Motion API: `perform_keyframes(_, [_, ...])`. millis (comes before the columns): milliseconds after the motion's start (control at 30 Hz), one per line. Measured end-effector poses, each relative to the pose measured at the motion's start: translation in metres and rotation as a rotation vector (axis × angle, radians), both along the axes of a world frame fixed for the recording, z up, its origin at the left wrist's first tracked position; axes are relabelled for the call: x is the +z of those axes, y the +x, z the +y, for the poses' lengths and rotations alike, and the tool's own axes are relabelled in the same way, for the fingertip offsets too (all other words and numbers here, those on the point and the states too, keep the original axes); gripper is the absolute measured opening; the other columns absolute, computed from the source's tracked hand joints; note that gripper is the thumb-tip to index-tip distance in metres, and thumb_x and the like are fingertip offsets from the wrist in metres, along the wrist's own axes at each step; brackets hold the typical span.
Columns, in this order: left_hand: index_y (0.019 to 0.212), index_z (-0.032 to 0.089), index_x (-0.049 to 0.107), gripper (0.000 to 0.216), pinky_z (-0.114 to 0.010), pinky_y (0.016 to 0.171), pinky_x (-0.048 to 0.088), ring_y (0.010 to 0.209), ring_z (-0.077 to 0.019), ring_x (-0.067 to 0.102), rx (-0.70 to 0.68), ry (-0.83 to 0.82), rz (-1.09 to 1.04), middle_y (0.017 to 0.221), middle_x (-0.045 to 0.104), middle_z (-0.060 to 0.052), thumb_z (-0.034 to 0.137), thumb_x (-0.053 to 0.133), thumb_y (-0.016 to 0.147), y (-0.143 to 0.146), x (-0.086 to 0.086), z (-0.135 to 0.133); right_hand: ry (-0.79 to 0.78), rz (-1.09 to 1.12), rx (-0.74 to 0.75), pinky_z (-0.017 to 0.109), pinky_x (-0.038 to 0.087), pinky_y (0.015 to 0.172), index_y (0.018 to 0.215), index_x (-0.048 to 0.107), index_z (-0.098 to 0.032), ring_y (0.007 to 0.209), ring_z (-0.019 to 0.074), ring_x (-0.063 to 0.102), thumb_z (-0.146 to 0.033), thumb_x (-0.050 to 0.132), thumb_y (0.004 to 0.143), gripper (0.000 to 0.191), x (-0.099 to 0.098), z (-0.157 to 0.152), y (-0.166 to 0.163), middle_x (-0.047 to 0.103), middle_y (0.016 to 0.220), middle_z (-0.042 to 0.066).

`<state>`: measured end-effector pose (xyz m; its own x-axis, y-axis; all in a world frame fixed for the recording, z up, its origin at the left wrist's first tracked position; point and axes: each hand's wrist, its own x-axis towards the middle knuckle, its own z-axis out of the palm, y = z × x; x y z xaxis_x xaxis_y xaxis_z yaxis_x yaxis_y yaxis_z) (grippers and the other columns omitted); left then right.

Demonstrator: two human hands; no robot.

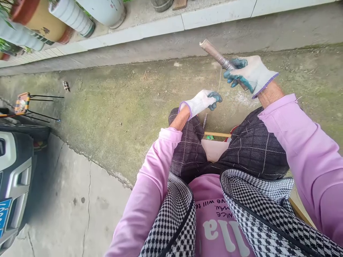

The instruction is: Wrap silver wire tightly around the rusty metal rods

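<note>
My right hand [248, 73], in a white glove with a blue-green coated palm, is wrapped around a brownish tube [213, 51] held at a slant. Thin shiny wire is wound in a band [226, 63] about the tube's middle, just beside my fingers. From that band a thin strand [220, 78] runs down to my left hand [205, 101]. The left hand wears a matching glove, and its fingers are pinched closed on the strand's lower end. The tube's far end points up and left; its lower end shows partly below my right hand.
A tiled ledge [160, 27] with several flowerpots [103, 12] runs along the top. At the left are a small chair [23, 103] and a parked car [13, 171]. Between my knees a wooden bar [218, 134] and a pale panel [214, 148] show above mossy concrete ground [120, 103].
</note>
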<state>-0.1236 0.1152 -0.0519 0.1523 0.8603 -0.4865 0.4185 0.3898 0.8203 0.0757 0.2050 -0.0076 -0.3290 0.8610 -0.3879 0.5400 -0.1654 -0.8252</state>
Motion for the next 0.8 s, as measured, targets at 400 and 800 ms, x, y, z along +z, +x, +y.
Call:
perform_keyframes(400, [0.106, 0.02, 0.09, 0.011, -0.022, 0.08, 0.066, 0.082, -0.015, 0.075, 0.148, 0.04, 0.156, 0.093, 0.081, -0.002, 0.023, 0.082, 0.1, -0.024, 0.003, 0.003, 0.126, -0.714, 0.579, 0.039, 0.046, 0.081, 0.127, 0.094, -0.014, 0.085, 0.0249, 0.066, -0.019, 0.083, 0.116, 0.016, -0.038, 0.017, 0.019, 0.08, 0.089, 0.011])
perform_keyframes(800, [0.095, 0.02, 0.086, 0.006, -0.031, 0.091, 0.069, 0.088, -0.0203, 0.079, 0.177, 0.041, 0.145, 0.085, 0.08, -0.003, 0.017, 0.081, 0.098, -0.022, -0.002, 0.008, -0.182, -0.187, 0.605, 0.032, 0.061, 0.081, 0.138, 0.094, -0.014, 0.085, 0.0197, 0.07, -0.016, 0.09, 0.112, 0.027, -0.006, -0.003, 0.027, 0.085, 0.097, 0.007])
